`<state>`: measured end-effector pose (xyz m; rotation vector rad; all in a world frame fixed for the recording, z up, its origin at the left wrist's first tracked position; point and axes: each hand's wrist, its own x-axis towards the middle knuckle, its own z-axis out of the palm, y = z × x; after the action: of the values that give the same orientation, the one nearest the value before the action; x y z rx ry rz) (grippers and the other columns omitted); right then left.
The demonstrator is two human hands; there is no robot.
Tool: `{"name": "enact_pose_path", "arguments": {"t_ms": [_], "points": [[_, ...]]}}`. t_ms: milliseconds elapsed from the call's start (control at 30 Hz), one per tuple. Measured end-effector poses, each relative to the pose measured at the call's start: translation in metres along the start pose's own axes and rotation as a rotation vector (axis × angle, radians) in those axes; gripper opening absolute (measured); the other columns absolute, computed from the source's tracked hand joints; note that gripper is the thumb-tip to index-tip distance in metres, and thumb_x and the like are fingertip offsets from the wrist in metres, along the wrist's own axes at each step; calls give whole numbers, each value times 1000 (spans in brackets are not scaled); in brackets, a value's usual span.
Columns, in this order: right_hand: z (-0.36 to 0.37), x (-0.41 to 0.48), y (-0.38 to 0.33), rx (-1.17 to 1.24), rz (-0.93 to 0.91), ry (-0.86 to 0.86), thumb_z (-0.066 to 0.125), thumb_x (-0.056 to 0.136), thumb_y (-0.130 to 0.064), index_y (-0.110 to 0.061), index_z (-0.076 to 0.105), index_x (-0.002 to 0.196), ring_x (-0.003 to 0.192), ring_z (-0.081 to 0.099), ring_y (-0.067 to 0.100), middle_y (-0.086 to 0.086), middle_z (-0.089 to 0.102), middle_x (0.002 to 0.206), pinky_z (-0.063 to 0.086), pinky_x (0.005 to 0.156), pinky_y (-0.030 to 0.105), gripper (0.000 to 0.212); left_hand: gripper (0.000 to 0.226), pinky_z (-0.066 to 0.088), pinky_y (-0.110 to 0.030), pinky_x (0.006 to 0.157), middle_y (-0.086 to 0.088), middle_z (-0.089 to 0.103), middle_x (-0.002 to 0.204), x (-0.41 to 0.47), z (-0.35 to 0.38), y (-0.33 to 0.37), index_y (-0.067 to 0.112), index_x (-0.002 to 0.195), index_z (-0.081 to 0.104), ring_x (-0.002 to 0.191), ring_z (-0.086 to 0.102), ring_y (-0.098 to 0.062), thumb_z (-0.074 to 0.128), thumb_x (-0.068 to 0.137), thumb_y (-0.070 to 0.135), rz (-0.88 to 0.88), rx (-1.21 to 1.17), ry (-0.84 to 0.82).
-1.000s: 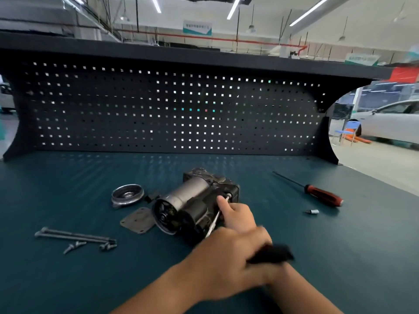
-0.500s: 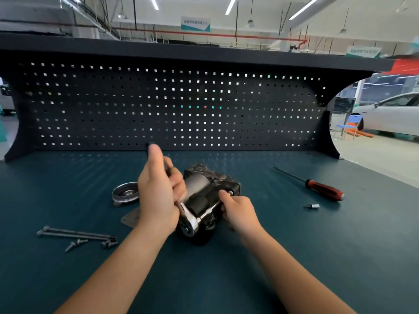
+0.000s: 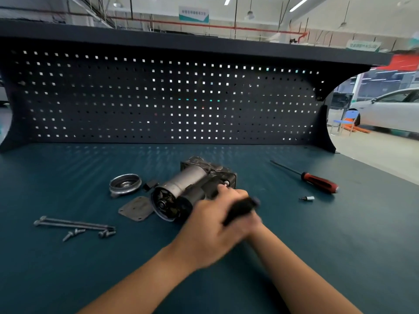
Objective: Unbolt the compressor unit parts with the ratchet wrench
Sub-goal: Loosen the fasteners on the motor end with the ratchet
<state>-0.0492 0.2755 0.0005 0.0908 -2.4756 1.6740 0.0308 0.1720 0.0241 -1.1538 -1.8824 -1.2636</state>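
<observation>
Mid-bench on the teal bench top [image 3: 68, 177]: compressor unit [image 3: 192, 189], long axis running near-left to far-right. Bolt [image 3: 226, 182] on its right flank, just beyond both hands. Left hand [image 3: 210, 225], the nearer, gripped the ratchet wrench [image 3: 240, 208] handle, crossing the right hand [image 3: 252, 220]; that hand's grip could not be told.

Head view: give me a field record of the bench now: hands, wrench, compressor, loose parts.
left hand: grips the wrench handle; blurred
right hand: at the compressor bolt end; grip hidden
compressor: lies on the bench, open end facing left
removed parts: cover, plate, long bolts, screws, all left of the compressor
right side: screwdriver, bit, both untouched
</observation>
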Motion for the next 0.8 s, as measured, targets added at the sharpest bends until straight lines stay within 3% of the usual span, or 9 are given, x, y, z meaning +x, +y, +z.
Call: {"name": "enact_pose_path", "arguments": {"t_ms": [67,167,267,333,533,600,700,733,800], "points": [[1,0,0,6,-4,35,52,93,-24,-10,40,58,56,40,16,3,39,56,32,54,26,40,19,34,-10,45,13,45,50,7,-6,2,32,73,52,45,40,3,59,77,49,-266,-298,373],[5,1,-4,7,-11,97,49,93,-36,-16,25,53,48,28,17,0,29,49,24,49,28,51,32,27,-15,36,11,33,46,17,-23,-5,17,70,38,38,27,-4,49,91,39,-562,-531,808],[7,-3,-6,34,-53,129,50,93,-39,-18,20,51,43,21,10,-9,23,40,19,39,21,55,40,27,-15,35,7,29,53,26,-43,-19,17,70,39,35,29,-5,39,95,48,-801,-834,1109],[9,-2,-4,62,-67,159,51,93,-40,-18,20,51,42,20,9,-9,22,40,18,35,18,56,42,25,-13,34,8,27,52,32,-47,-21,17,69,40,33,28,-5,40,94,51,-834,-949,1172],[10,1,-2,191,35,165,49,94,-38,-17,25,53,46,23,13,-1,27,49,20,45,25,52,33,24,-15,35,12,32,42,40,-17,-4,17,69,38,35,26,-3,43,96,35,-470,-539,751],[10,-1,-1,147,-8,154,49,95,-33,-17,29,53,52,30,15,2,34,54,26,49,27,49,28,32,-12,40,13,42,44,33,-10,1,20,68,42,38,36,2,51,89,35,-299,-429,462],[13,-4,0,116,-145,89,55,93,-17,-17,45,61,58,43,12,-1,48,63,40,58,18,34,24,50,-23,60,8,63,72,17,0,1,22,79,58,63,60,-8,51,81,45,64,172,-208],[11,-4,-1,120,-121,101,53,94,-22,-17,45,58,54,42,10,-3,47,58,38,54,16,38,32,51,-26,56,1,65,71,11,3,-3,18,80,62,63,63,-18,53,80,49,216,385,-369],[8,-2,-1,137,-32,116,47,96,-32,-13,42,51,49,39,11,-5,44,48,33,50,22,49,38,42,-23,39,-2,61,55,3,8,-10,13,69,62,46,59,-22,55,77,50,430,653,-501]]}}
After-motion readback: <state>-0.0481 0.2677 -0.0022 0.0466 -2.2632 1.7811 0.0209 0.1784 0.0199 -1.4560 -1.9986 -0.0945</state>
